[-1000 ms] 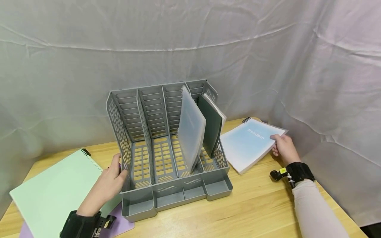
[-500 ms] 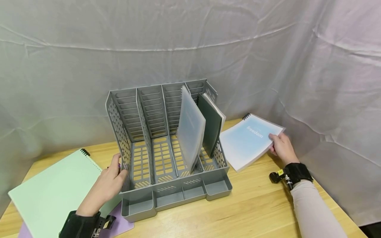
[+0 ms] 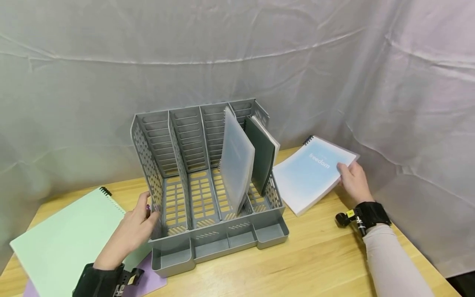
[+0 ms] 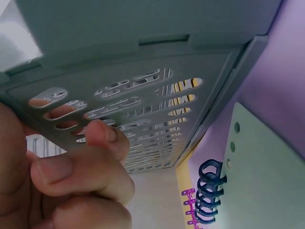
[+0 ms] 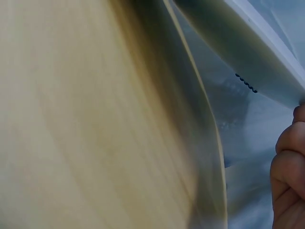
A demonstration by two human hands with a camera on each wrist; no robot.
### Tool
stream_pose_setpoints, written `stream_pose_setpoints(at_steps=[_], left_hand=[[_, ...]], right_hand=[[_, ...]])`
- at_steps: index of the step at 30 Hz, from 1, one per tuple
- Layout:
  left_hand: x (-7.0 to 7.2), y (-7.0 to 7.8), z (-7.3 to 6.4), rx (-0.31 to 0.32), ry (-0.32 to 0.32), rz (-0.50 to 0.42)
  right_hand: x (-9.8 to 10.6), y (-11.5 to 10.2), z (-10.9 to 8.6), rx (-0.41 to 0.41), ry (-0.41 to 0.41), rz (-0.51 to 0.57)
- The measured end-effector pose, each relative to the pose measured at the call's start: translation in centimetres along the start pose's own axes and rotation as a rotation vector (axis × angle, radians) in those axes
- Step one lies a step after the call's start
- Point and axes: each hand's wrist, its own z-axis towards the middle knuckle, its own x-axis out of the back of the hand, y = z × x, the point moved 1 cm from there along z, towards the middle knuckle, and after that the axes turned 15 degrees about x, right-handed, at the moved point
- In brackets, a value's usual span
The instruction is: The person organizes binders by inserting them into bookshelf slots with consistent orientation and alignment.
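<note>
A grey file organizer [image 3: 219, 243] with several upright slots stands mid-table. My left hand [image 3: 131, 229] grips its left side wall near the front; the left wrist view shows curled fingers [image 4: 90, 176] by the perforated panel. My right hand [image 3: 354, 181] pinches the right edge of a light blue spiral notebook [image 3: 311, 177] marked "freedom", thumb on the cover. That edge is lifted off the table, and the right wrist view shows the notebook's underside [image 5: 248, 57] above the wood. A translucent-covered notebook [image 3: 237, 161] and a dark green notebook [image 3: 259, 152] stand in the organizer's right-hand slots.
A pale green spiral notebook [image 3: 67, 235] lies at left, over a purple one [image 3: 148, 276]. Small open compartments line the organizer's front. Grey cloth [image 3: 185, 49] hangs behind and to the right of the wooden table [image 3: 297, 264].
The light blue notebook's right side has risen and tilted up a little in my right hand. My left hand stays on the organizer's wall.
</note>
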Motion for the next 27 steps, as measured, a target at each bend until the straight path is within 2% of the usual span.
stream_pose_setpoints(at_steps=[5,9,17,27], left_hand=[[0.2,-0.3,0.1,-0.041,0.049,0.006],[0.5,-0.4,0.1,-0.058,0.052,-0.011],[1.7,0.3,1.0,-0.076,0.047,0.003],[2.6,0.9,1.6,-0.089,0.071,0.021]], right_hand=[[0.5,-0.6,0.3,-0.002,0.001,-0.015],[0.7,-1.0,0.3,-0.013,-0.019,-0.001],[1.4,-1.7,0.3,-0.015,0.020,0.029],[2.4,-3.0,-0.2,0.043,0.063,0.115]])
